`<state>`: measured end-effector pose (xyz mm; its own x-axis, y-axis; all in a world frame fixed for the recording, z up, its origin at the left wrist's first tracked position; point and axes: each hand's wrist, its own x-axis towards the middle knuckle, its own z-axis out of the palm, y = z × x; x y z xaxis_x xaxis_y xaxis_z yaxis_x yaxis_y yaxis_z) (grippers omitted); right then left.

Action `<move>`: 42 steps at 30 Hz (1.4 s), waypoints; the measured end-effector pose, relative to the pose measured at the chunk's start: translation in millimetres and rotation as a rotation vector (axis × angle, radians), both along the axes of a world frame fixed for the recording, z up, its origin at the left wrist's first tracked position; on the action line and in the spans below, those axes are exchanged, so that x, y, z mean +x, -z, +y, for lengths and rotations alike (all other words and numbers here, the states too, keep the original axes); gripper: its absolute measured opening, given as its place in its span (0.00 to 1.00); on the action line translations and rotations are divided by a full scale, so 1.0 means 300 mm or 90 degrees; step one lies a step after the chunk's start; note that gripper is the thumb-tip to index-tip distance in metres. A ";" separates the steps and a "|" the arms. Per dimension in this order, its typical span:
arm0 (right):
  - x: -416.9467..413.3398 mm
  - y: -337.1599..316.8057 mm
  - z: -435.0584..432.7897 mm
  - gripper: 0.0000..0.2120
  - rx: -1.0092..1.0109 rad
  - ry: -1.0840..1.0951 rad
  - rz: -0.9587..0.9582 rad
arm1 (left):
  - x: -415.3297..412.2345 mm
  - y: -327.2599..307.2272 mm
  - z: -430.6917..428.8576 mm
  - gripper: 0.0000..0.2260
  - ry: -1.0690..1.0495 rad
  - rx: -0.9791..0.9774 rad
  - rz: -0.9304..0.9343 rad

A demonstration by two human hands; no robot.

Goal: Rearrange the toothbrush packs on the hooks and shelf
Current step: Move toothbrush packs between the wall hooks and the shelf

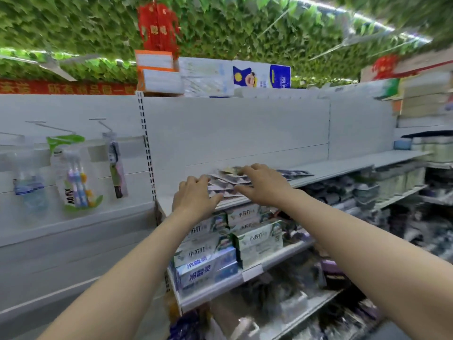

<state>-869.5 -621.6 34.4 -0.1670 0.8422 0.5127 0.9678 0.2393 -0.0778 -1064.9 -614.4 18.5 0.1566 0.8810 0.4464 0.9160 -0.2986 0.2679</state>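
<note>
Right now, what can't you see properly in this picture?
Head view:
- Toothbrush packs on the shelf: partly under the left hand and right hand, blurred; count unclear.
- Both hands: gripping or touching the packs, blur hides it.
- Goods on the lower right shelves: too blurred to name.
- Red banner: cut off by the left edge.

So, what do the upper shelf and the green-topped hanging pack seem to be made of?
The shelf looks like painted metal: thin, flat, matte grey-white. The hanging pack seems clear glossy plastic with green card or print: its brushes show through.
</note>
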 end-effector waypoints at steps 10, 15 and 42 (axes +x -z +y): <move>0.461 -0.076 0.496 0.26 -0.016 0.046 -0.032 | 0.468 -0.058 0.528 0.28 0.015 0.014 -0.016; 0.640 -0.090 0.717 0.26 -0.023 0.050 -0.050 | 0.647 -0.075 0.760 0.28 -0.001 0.008 0.029; 1.382 0.111 1.499 0.33 -0.349 -0.021 -0.022 | 1.293 0.096 1.236 0.33 -0.481 -0.182 0.217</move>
<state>-454.9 -171.9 1.0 -0.2061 0.9785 -0.0055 0.9648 0.2022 -0.1683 -677.0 -243.7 -10.5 -0.4293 0.8740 0.2276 0.8855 0.4569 -0.0842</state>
